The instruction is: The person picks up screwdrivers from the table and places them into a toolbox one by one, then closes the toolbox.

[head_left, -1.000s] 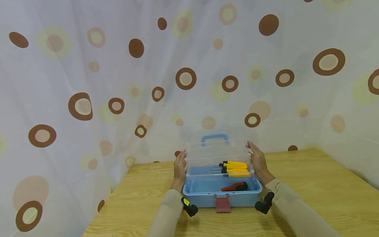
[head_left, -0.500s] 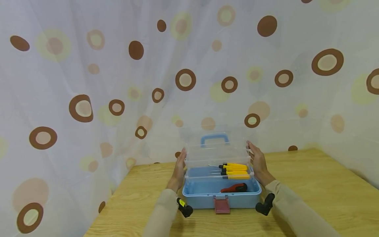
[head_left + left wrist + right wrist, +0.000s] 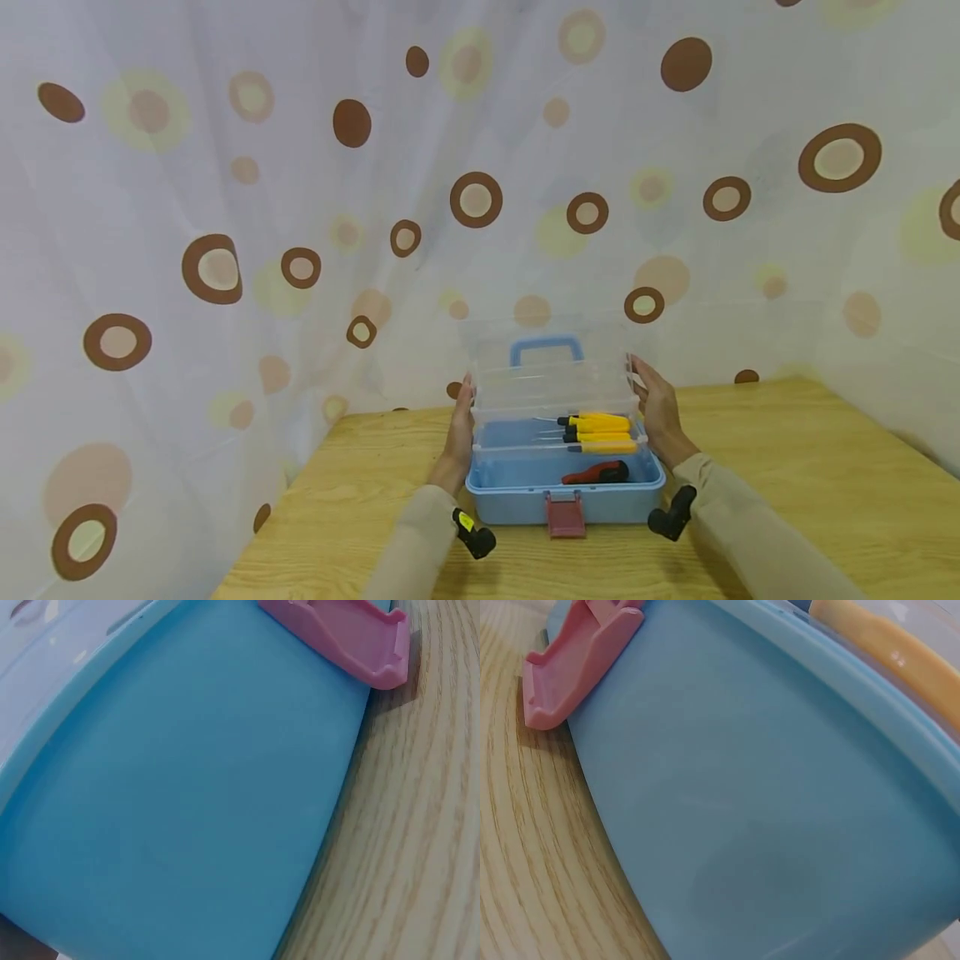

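A light blue toolbox (image 3: pixel 517 508) sits on the wooden table with its clear lid raised and clear tiered trays (image 3: pixel 555 385) folded out upward. Several yellow-handled screwdrivers (image 3: pixel 600 423) lie in the tray area. A red and black handled tool (image 3: pixel 596 473) lies in the blue base. My left hand (image 3: pixel 457 437) is along the left side of the trays, fingers extended upward. On the other side, my right hand (image 3: pixel 658 408) has its fingertips at the trays' right edge, fingers only slightly bent. Each wrist view is filled by the toolbox's front wall (image 3: pixel 180 780); the hands are hidden there.
A pink latch (image 3: pixel 577 671) hangs down at the toolbox's front. The blue carrying handle (image 3: pixel 546 343) shows through the clear lid. Wooden table (image 3: pixel 360 492) extends on both sides, and a dotted curtain (image 3: pixel 405 150) hangs close behind.
My left hand has moved up slightly, its fingers now straighter along the trays. The right hand stays nearly still. Trays and toolbox look almost unchanged; the head view shifts a little.
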Available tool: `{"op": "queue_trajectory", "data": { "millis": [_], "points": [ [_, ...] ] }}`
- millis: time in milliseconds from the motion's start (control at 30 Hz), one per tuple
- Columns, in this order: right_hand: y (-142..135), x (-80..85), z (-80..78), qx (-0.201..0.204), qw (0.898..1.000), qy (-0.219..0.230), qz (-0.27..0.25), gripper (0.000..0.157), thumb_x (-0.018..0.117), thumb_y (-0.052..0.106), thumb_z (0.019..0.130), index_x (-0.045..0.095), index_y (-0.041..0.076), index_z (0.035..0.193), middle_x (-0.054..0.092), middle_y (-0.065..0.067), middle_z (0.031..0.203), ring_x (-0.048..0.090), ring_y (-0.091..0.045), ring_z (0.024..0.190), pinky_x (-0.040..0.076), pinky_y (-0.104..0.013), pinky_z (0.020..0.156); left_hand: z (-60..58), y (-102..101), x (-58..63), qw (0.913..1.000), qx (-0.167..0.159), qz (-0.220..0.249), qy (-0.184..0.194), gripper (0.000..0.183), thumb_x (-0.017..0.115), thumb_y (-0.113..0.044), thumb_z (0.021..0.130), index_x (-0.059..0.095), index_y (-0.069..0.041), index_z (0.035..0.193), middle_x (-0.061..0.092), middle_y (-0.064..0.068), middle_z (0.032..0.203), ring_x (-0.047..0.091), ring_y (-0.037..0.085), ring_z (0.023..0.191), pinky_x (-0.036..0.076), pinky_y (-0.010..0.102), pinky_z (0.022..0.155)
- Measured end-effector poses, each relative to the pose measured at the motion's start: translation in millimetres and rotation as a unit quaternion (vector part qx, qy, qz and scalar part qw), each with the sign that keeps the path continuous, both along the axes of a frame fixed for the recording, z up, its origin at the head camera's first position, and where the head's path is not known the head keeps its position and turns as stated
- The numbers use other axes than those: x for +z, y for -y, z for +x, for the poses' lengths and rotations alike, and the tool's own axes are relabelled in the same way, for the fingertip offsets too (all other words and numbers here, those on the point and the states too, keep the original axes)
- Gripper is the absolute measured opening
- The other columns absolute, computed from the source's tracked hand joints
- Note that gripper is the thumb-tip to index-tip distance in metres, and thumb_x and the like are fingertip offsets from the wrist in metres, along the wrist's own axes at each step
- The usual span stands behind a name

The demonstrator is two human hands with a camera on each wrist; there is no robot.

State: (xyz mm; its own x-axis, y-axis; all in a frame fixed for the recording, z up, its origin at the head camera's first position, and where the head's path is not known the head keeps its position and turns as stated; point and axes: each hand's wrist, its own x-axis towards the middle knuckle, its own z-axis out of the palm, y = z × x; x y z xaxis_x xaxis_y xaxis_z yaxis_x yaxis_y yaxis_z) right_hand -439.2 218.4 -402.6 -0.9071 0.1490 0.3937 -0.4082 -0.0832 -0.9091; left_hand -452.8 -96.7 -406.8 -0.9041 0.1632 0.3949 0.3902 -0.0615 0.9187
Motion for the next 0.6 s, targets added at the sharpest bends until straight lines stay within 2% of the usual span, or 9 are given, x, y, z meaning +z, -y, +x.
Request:
{"op": "queue_trajectory", "data": {
  "millis": [100,233,333,467,600],
  "points": [
    [1,1.6,0.0,-0.005,1.000,-0.009,-0.007,0.060,0.028,0.040,0.114,0.032,0.002,0.161,0.032,-0.023,0.161,0.026,-0.040,0.150,0.011,-0.056,0.121,-0.5,-1,-0.5,0.9999,0.008,0.015,-0.002,0.071,0.023,-0.054,0.110,0.009,-0.015,0.168,0.012,0.017,0.170,0.003,0.037,0.156,0.000,0.065,0.118],
    [3,1.7,-0.5,-0.015,0.999,-0.021,-0.030,0.060,0.032,0.038,0.114,0.037,-0.003,0.158,0.037,-0.025,0.158,0.034,-0.040,0.146,0.019,-0.051,0.121,-1.6,0,-2.3,0.9981,0.025,0.055,-0.014,0.063,0.026,-0.044,0.112,0.022,-0.010,0.166,0.021,0.022,0.166,0.014,0.039,0.154,0.006,0.064,0.119],
    [2,0.9,0.3,-0.020,0.999,-0.019,-0.039,0.062,0.036,0.040,0.113,0.041,-0.007,0.154,0.034,-0.022,0.161,0.037,-0.042,0.144,0.019,-0.055,0.120,-0.4,2,-3.2,0.9956,0.046,0.076,-0.029,0.058,0.030,-0.036,0.113,0.034,-0.003,0.161,0.031,0.024,0.161,0.026,0.038,0.151,0.011,0.058,0.121],
    [-2,1.8,2.9,-0.026,0.999,-0.001,-0.040,0.070,0.043,0.050,0.110,0.047,-0.008,0.149,0.040,-0.021,0.159,0.046,-0.041,0.139,0.020,-0.060,0.119,4.6,9,-2.2,0.9950,0.062,0.070,-0.035,0.059,0.036,-0.039,0.112,0.042,-0.001,0.157,0.040,0.022,0.158,0.036,0.037,0.146,0.018,0.054,0.121],
    [-7,3.0,7.3,-0.021,0.999,0.008,-0.034,0.074,0.045,0.056,0.108,0.050,-0.007,0.147,0.051,-0.020,0.149,0.061,-0.026,0.124,0.022,-0.062,0.117,7.1,16,-2.6,0.9974,0.046,0.050,-0.023,0.064,0.038,-0.048,0.111,0.042,-0.004,0.158,0.042,0.019,0.158,0.038,0.033,0.146,0.020,0.049,0.121]
  ]
}}
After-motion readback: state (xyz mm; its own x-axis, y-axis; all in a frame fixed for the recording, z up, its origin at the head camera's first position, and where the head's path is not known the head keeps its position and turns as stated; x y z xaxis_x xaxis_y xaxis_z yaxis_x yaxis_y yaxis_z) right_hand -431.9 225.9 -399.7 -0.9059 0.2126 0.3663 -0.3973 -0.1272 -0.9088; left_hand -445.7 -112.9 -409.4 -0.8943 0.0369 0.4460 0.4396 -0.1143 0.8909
